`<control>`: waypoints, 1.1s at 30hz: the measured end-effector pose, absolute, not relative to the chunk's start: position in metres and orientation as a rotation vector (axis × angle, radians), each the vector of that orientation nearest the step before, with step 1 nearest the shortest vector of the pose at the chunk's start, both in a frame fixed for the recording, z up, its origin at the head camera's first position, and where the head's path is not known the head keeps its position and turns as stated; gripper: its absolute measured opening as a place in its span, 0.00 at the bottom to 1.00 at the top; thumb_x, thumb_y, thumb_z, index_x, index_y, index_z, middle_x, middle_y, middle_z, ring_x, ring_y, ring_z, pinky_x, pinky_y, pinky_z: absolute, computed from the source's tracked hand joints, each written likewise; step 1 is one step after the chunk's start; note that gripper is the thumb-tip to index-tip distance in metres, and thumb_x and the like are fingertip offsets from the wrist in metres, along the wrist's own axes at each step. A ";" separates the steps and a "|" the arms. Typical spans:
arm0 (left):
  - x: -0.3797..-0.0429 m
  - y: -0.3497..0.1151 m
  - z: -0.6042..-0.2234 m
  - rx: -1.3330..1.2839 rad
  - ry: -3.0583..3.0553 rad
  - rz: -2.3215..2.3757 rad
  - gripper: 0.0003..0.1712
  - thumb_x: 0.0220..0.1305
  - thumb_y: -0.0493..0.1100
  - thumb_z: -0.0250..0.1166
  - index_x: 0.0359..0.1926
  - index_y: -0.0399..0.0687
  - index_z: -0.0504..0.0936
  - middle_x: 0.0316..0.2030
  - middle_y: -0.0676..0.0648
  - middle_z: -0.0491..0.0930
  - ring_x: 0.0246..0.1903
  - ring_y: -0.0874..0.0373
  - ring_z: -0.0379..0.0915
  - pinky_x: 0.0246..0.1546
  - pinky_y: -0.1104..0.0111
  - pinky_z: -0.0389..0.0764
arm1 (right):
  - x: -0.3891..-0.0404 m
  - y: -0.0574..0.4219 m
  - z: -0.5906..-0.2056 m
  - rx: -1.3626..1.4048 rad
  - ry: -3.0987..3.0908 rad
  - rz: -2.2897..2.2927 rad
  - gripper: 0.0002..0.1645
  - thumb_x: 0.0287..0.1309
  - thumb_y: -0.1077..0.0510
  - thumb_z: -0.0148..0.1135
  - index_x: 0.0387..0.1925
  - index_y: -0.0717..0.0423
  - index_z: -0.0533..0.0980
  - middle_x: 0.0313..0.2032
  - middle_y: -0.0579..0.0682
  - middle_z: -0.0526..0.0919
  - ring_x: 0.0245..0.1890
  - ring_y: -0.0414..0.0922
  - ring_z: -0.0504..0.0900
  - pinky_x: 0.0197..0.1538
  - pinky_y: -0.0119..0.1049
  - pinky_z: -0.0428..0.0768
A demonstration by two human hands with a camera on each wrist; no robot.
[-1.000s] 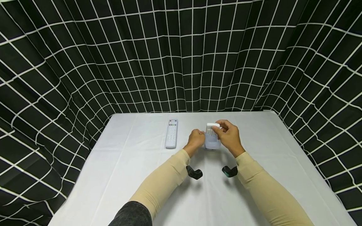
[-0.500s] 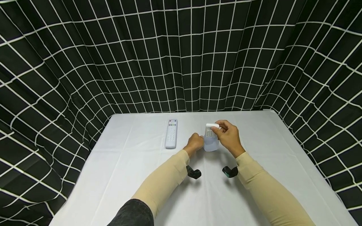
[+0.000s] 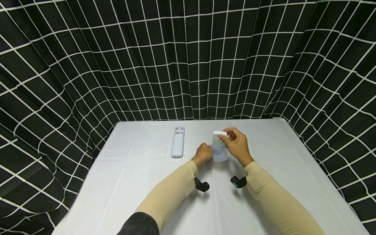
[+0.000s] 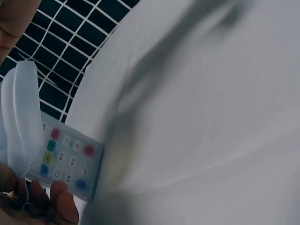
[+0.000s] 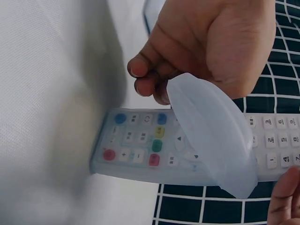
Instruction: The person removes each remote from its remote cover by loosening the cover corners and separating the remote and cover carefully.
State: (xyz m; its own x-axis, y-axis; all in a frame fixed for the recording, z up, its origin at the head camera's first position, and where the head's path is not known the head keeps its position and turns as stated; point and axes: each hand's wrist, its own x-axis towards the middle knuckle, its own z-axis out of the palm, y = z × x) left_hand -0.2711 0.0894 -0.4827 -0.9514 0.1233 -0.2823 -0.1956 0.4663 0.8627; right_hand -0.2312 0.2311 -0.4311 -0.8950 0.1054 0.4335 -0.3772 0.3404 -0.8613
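A white remote control [image 3: 217,141] with rows of buttons stands upright over the table, its lower part inside a translucent silicone remote cover [image 3: 219,154]. My right hand [image 3: 236,142] grips the bare upper end of the remote between thumb and fingers. On the other side, my left hand [image 3: 204,152] has its fingers curled and pinches the edge of the cover. In the right wrist view, the cover [image 5: 211,136] is folded back in a loose flap across the middle of the remote. Coloured buttons show through the covered end of the remote [image 4: 63,154] in the left wrist view.
A second pale remote control [image 3: 178,142] lies face up on the white-covered table [image 3: 141,163], left of my hands. A black curtain [image 3: 164,65] with a white grid surrounds the table at the back and both sides. Small black devices [image 3: 201,185] sit at both wrists.
My left hand has moved slightly lower along the remote, and the cover's folded edge sits lower, with more buttons bare. My right hand keeps its grip. The head view has tilted slightly up.
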 end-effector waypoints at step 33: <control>-0.254 0.082 -0.489 0.070 2.467 1.879 0.20 0.63 0.38 0.56 0.56 0.48 0.80 0.25 0.51 0.73 0.21 0.59 0.67 0.21 0.70 0.69 | -0.208 0.218 -0.403 0.251 -2.100 1.619 0.13 0.63 0.69 0.59 0.48 0.74 0.76 0.41 0.67 0.80 0.32 0.65 0.79 0.33 0.49 0.82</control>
State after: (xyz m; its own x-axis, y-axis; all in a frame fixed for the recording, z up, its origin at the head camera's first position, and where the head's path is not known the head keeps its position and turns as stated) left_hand -0.2544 0.0818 -0.4892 -0.9982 0.0599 -0.0040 0.0121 0.2652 0.9641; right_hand -0.2077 0.2181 -0.4030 -0.8713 0.1395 0.4704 -0.4195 0.2857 -0.8617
